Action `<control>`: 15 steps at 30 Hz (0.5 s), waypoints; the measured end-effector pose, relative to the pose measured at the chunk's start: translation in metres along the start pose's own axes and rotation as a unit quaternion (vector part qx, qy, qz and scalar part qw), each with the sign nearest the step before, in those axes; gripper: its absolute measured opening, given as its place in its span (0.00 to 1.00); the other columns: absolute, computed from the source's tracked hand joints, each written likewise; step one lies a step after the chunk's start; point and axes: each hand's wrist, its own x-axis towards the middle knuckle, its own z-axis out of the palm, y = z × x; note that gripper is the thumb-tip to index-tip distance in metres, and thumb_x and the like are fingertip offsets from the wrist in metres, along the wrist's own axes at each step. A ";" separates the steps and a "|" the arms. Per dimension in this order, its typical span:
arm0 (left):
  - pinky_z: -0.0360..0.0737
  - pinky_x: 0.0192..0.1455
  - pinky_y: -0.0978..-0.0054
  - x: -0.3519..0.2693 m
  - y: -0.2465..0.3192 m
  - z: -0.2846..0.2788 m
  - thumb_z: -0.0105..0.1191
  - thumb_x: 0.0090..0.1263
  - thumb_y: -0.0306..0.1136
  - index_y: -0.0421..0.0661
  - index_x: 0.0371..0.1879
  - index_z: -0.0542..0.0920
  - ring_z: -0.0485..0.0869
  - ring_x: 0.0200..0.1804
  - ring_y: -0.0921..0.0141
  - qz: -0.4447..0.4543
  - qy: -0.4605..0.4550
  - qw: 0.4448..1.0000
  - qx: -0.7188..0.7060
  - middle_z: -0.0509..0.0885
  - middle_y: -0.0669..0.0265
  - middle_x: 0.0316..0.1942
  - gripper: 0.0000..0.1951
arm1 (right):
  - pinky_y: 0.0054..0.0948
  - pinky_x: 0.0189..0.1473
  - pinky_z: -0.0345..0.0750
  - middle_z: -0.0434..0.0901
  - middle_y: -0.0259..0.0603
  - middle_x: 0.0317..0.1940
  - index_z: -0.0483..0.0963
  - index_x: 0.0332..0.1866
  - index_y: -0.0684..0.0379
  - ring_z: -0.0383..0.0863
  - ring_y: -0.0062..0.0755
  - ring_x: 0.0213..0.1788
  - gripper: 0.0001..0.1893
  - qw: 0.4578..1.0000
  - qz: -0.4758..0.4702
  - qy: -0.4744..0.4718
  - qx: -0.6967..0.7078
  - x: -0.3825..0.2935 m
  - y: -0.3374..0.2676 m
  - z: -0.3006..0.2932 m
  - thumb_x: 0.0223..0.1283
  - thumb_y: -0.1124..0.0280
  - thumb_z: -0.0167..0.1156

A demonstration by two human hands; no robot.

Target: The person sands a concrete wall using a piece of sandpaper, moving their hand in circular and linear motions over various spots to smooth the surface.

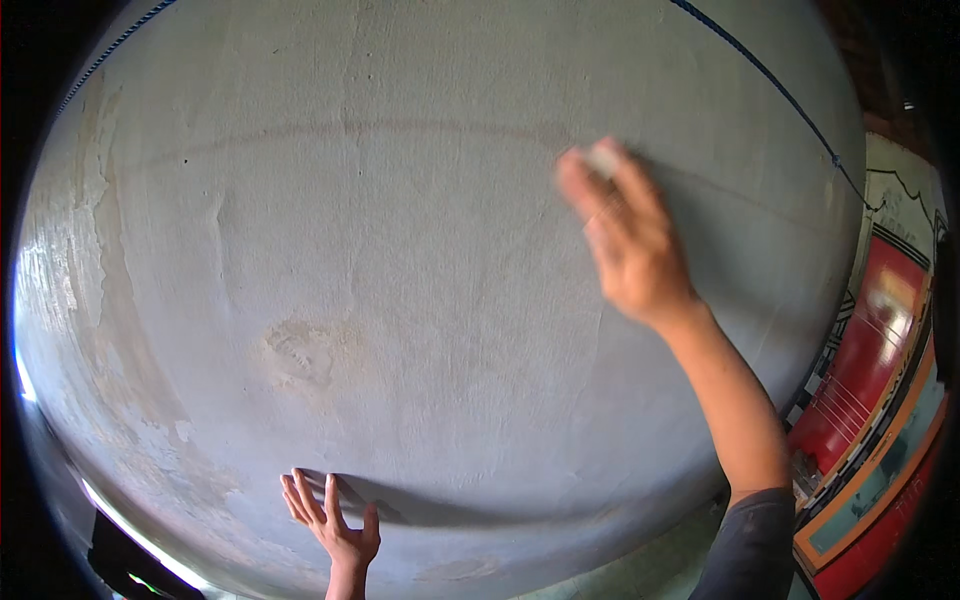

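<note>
A grey painted wall fills most of the view before me. My left hand is low on it, palm towards the surface, fingers spread and holding nothing. Higher up and to the right, my right hand is blurred against the wall. Between its fingers shows a small pale object, too blurred to name. A faint reddish-brown smear runs in an arc across the wall and ends near the right fingertips. Below and left of it is a rough, worn patch.
Blue ropes cross the upper corners, one at left and one at right. Paint peels along the wall's left side. Far right stand a red panel and a wood-framed glass pane. Pale floor tiles show below.
</note>
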 end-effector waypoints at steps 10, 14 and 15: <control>0.44 0.81 0.28 -0.006 -0.009 0.001 0.66 0.62 0.43 0.56 0.79 0.68 0.46 0.84 0.35 0.002 -0.004 1.000 0.000 0.52 0.40 0.84 0.42 | 0.49 0.80 0.68 0.76 0.30 0.75 0.71 0.76 0.44 0.66 0.47 0.81 0.26 0.999 0.007 0.013 -0.031 0.004 -0.012 0.004 0.76 0.77 0.54; 0.43 0.81 0.29 -0.006 -0.012 0.002 0.66 0.63 0.43 0.55 0.79 0.68 0.46 0.85 0.35 0.008 -0.007 1.000 0.011 0.52 0.40 0.84 0.41 | 0.52 0.80 0.66 0.73 0.33 0.76 0.74 0.74 0.47 0.64 0.50 0.82 0.24 0.999 -0.009 -0.032 -0.021 -0.012 0.003 0.000 0.76 0.74 0.55; 0.43 0.81 0.30 -0.006 -0.011 0.005 0.65 0.64 0.44 0.55 0.79 0.67 0.46 0.85 0.35 0.010 0.000 1.000 0.007 0.52 0.40 0.84 0.41 | 0.52 0.80 0.66 0.73 0.33 0.77 0.74 0.74 0.46 0.64 0.49 0.82 0.24 0.997 0.063 0.018 -0.030 -0.016 0.012 -0.007 0.76 0.74 0.55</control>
